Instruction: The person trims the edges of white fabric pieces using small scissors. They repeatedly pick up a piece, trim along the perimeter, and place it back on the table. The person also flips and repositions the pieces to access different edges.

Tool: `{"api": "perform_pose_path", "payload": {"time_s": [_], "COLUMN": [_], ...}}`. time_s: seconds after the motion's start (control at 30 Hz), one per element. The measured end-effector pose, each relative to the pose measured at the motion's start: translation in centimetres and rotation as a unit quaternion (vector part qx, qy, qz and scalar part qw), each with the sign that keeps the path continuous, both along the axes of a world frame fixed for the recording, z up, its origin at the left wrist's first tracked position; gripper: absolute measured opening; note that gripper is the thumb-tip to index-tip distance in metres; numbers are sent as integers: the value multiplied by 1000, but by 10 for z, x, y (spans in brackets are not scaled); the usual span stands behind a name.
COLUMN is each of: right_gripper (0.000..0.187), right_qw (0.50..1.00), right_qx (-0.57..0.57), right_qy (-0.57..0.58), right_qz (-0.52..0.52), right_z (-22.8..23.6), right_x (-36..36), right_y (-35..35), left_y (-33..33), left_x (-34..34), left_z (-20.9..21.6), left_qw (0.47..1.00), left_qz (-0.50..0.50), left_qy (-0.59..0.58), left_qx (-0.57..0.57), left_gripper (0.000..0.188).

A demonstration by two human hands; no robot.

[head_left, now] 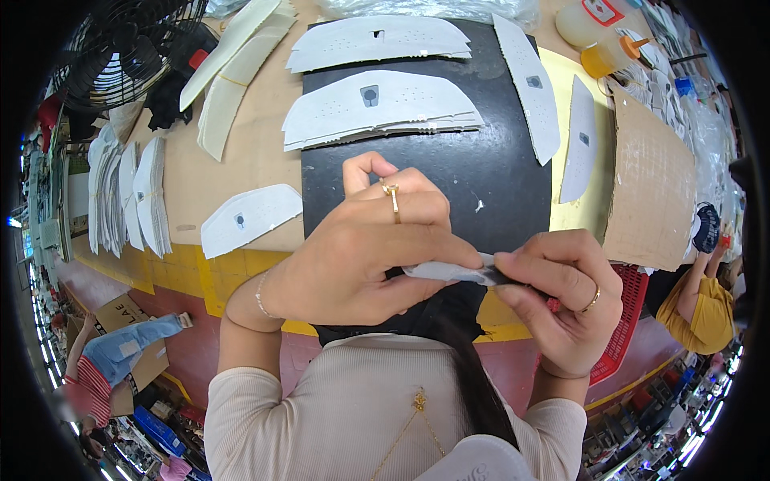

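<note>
Both hands meet in front of my chest over the near edge of the black mat. My left hand (377, 248) pinches a small whitish piece (449, 272) between thumb and index finger, its other fingers curled. The dark end of the same piece is gripped by the thumb and fingertips of my right hand (565, 293). Seen nearly edge-on and partly covered by fingers, its exact kind I cannot tell. Beyond my hands, a stack of white curved panels (345, 116) with a grey keyhole-shaped patch rests on the black mat (505, 88). A single similar panel (253, 216) lies left of my left hand.
Another panel stack (377, 44) sits farther back, with single panels (533, 92) at the right. Bundled panels (152, 196) and a black fan (124, 40) occupy the left. A glue bottle (613, 56), cardboard (650, 180) and a red basket (624, 321) are rightward. Other people are beyond.
</note>
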State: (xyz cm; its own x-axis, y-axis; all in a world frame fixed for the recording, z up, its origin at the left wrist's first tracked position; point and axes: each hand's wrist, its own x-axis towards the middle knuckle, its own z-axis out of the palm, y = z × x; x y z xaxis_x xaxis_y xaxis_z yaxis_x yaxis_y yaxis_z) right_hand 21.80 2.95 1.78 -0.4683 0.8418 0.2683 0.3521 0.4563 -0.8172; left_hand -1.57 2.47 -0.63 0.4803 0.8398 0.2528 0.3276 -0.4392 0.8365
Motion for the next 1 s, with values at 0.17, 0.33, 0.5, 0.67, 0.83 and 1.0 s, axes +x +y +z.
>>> {"api": "perform_pose_path", "payload": {"time_s": [0.17, 0.33, 0.5, 0.67, 0.83, 1.0], "right_gripper": [31, 31, 30, 29, 27, 30], "right_qw": [1000, 999, 999, 999, 999, 999], "right_qx": [-19, -25, -29, -29, -37, -35], "right_qy": [0, -6, 2, 7, 5, 9], "right_qz": [19, 30, 28, 19, -5, 23], "right_z": [2, 2, 1, 0, 1, -2], "right_x": [1, -2, -2, -3, -5, -2], "right_y": [2, 2, 2, 1, -3, 1], "left_y": [1, 1, 1, 0, 0, 2], "left_x": [1, 1, 0, 0, 2, 0], "left_z": [0, 0, 1, 0, -1, -3], "left_qw": [1000, 1000, 1000, 1000, 1000, 999], "left_qz": [-6, -11, -14, -18, -1, -26], "left_qy": [-2, 1, 6, 6, 5, -4], "left_qx": [9, 8, 8, -1, -21, -19], "left_gripper": [25, 25, 23, 20, 22, 18]}}
